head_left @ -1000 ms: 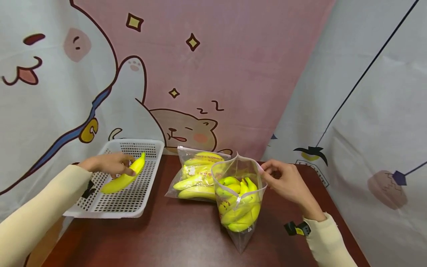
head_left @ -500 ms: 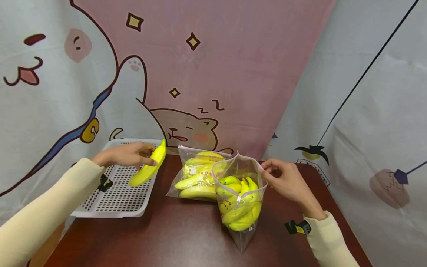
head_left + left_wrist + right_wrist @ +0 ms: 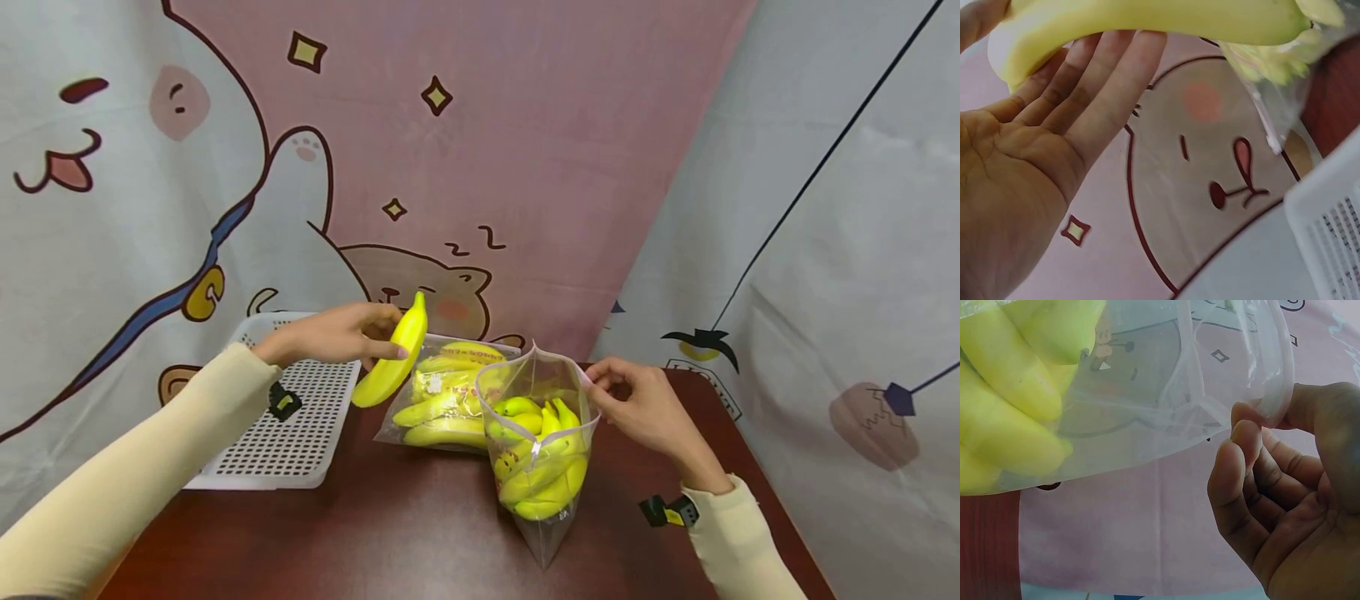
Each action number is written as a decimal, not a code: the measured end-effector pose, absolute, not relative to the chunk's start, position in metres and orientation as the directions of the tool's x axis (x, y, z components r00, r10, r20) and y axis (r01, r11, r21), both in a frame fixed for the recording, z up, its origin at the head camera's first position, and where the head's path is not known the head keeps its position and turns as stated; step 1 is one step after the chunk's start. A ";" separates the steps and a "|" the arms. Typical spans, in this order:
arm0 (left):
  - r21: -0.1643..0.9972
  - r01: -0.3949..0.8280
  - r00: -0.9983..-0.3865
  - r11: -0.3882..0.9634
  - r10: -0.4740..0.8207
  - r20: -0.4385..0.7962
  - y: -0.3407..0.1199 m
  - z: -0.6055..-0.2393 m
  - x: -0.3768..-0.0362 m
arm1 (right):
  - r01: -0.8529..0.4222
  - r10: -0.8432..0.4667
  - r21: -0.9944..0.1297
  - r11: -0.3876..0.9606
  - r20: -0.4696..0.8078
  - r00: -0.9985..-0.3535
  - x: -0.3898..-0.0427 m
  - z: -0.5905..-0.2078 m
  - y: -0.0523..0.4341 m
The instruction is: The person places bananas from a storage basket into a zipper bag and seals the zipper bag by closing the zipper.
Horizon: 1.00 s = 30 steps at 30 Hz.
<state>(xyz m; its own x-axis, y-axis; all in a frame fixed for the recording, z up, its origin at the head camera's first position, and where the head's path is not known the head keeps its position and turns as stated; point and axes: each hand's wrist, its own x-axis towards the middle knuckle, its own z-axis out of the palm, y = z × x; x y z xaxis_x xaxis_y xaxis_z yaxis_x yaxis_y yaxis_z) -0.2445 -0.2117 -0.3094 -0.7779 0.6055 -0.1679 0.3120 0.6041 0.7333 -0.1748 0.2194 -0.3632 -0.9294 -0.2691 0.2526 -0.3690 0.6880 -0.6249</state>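
In the head view my left hand (image 3: 337, 333) grips a single yellow banana (image 3: 392, 360) between thumb and fingers, stem end up, between the basket and the bags. The left wrist view shows the fingers (image 3: 1110, 87) along one side of that banana (image 3: 1166, 19). My right hand (image 3: 637, 408) pinches the rim of a clear zip bag (image 3: 536, 537), holding its mouth wide. Several bananas (image 3: 540, 479) lie inside this bag. The right wrist view has thumb and fingertips (image 3: 1247, 434) at the bag's edge (image 3: 1282, 375).
A second clear zip bag (image 3: 392, 429) filled with several bananas lies behind the upright one. The white perforated basket (image 3: 277, 442) stands at the left, partly hidden by my left arm. All rest on a dark red-brown table (image 3: 397, 533) against a cartoon-print curtain (image 3: 555, 167).
My left hand has lifted the banana out of the basket and carried it right, to beside the lying bag. The right hand and the bag it holds have stayed in place.
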 end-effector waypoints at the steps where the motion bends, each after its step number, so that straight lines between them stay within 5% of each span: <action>1: 0.733 0.324 -0.777 0.597 0.610 -0.153 -0.208 -0.308 -0.244 | -0.370 -0.270 -0.626 0.687 0.253 -0.929 -0.175 -0.364 0.219; 16: 0.833 0.393 -0.767 0.389 0.639 0.064 -0.147 -0.275 -0.243 | -0.372 -0.267 -0.620 0.691 0.259 -0.928 -0.174 -0.362 0.220; 30: 0.913 0.329 -0.757 0.241 0.646 0.103 -0.091 -0.283 -0.236 | -0.382 -0.282 -0.627 0.679 0.258 -0.924 -0.176 -0.364 0.217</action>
<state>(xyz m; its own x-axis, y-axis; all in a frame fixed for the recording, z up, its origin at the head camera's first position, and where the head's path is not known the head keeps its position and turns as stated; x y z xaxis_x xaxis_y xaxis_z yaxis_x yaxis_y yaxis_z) -0.2365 -0.0906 -0.2826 -0.7567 0.6456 0.1028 0.3294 0.2408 0.9130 -0.1760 0.2171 -0.3637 -0.9241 -0.2816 0.2583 -0.3822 0.6785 -0.6274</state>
